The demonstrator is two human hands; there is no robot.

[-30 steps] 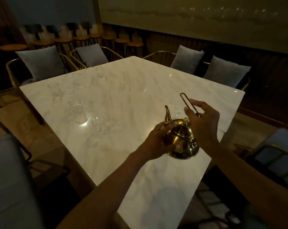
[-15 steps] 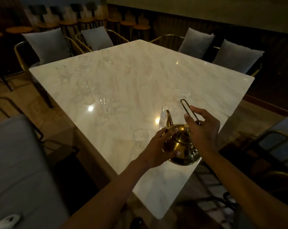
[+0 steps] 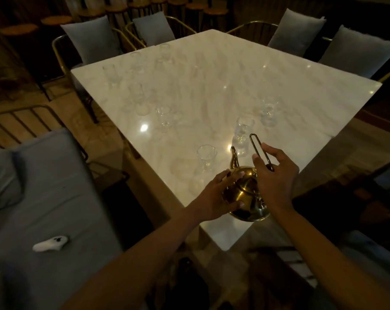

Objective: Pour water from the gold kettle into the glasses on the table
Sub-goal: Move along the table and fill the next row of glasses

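Spreading across the middle of the dim room, a white marble table point(image 3: 212, 86) is sitting with cushioned gold-framed chairs point(image 3: 91, 39) pulled up along its far edges and a grey padded seat point(image 3: 44, 198) lying off its left side, a small white object point(image 3: 49, 243) resting on that seat. Both bare forearms are reaching in from below toward the table's near corner. The gold kettle point(image 3: 245, 193) is standing there on the marble, close to the edge, its spout point(image 3: 234, 158) pointing away toward the glasses. The left hand point(image 3: 216, 198) is cupping the kettle's left flank, fingers curving around the shiny body and thumb pressing low on it. The right hand point(image 3: 275, 175) is coming over the lid from the right, its fingers loosely spread while thumb and forefinger are pinching the thin wire handle point(image 3: 260, 151), which is standing raised above the lid. Just beyond the spout, a clear glass point(image 3: 206, 156) is standing slightly left, a taller glass point(image 3: 243, 135) right behind the handle, and another point(image 3: 269, 110) farther right. More glasses point(image 3: 140, 99) are scattering toward the far left corner, faint in the low light. Whether any is holding water I cannot tell.
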